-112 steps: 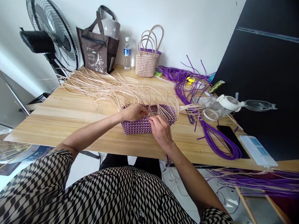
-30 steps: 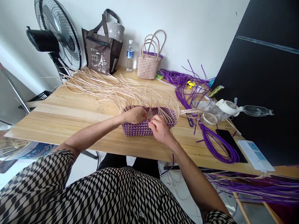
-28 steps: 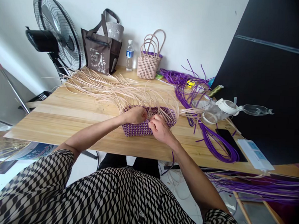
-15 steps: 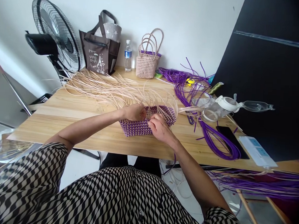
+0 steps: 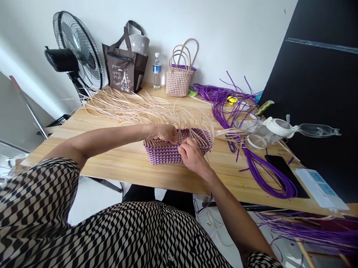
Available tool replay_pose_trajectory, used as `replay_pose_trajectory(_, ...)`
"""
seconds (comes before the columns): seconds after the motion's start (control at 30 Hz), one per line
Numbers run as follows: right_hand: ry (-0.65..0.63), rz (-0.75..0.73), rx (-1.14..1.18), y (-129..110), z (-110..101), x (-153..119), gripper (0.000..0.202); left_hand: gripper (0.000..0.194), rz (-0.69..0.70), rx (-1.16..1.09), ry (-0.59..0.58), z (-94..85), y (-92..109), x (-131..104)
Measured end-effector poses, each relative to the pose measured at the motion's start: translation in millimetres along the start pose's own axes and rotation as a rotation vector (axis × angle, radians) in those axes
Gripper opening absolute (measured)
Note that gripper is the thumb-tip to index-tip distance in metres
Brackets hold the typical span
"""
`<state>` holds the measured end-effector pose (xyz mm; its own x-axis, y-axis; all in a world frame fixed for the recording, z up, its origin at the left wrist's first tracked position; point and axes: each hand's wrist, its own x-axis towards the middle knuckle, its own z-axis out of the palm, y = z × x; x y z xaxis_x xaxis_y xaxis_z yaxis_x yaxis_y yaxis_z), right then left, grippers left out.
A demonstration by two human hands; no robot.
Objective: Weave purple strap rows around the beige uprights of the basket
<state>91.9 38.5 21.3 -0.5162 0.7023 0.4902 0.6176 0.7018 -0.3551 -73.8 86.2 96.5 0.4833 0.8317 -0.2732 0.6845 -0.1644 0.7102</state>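
A half-woven basket [image 5: 164, 155] in purple and pale pink stands on the wooden table in front of me, its long loose pale strands [image 5: 123, 106] fanning out toward the back left. My left hand [image 5: 165, 133] is closed in a fist over the rim, near the strands; whatever its fingers pinch is too small to make out. Close beside it, my right hand [image 5: 192, 154] grips the front rim of the basket with bent fingers, the thumb toward the left hand. The fingertips of both hands nearly meet at the rim.
Behind stand a fan [image 5: 77, 51], a brown bag [image 5: 122, 70], a water bottle [image 5: 157, 72] and a finished woven handbag [image 5: 179, 81]. To the right lie purple strands [image 5: 255, 175], a clear jug [image 5: 257, 141], a phone [image 5: 299, 190] and a power strip [image 5: 321, 187].
The camera view has shifted slightly left. My left forearm and elbow have risen a little, and the left fist has turned slightly at the rim. My right hand stays on the basket.
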Motion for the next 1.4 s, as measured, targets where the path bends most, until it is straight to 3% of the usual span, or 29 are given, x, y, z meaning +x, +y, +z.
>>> replay_pose_trajectory(0.13,0.006,0.001,0.002,-1.0,-1.0,-0.2,0.027,0.009,-0.082,-0.018,-0.189,-3.7,-4.0,0.9)
replay_pose_trajectory(0.27,0.013,0.001,0.041,-2.5,-3.9,-1.1,0.025,0.005,-0.071,-0.222,-0.263,-3.0,-15.1,4.2)
replay_pose_trajectory(0.43,0.034,0.015,0.088,-5.8,-8.7,-2.0,0.016,0.009,-0.101,-0.307,-0.182,2.3,-21.9,1.6)
replay_pose_trajectory(0.6,0.044,0.055,0.105,-6.8,-10.9,-0.7,0.004,0.018,-0.069,-0.27,-0.102,6.8,-15.4,-10.5)
replay_pose_trajectory(0.83,0.028,0.055,0.064,-1.6,-11.3,-1.5,0.008,0.017,0.027,-0.024,0.041,18.4,-10.8,-19.8)
replay_pose_trajectory(1.0,-0.055,0.116,0.046,0.7,-16.2,3.0,0.014,0.026,0.007,-0.06,0.046,25.8,-18.7,-16.9)
replay_pose_trajectory(1.13,-0.132,0.212,0.047,-0.6,-17.9,15.4,0.022,0.027,0.042,-0.092,0.074,27.7,-18.4,-20.1)
replay_pose_trajectory(1.23,-0.121,0.341,0.068,-0.3,-14.8,26.5,0.018,0.026,0.036,-0.083,0.111,26.5,-16.0,-22.8)
replay_pose_trajectory(1.4,-0.094,0.574,0.472,8.4,-4.0,39.4,0.011,0.024,-0.025,-0.163,0.121,24.0,-21.3,-19.7)
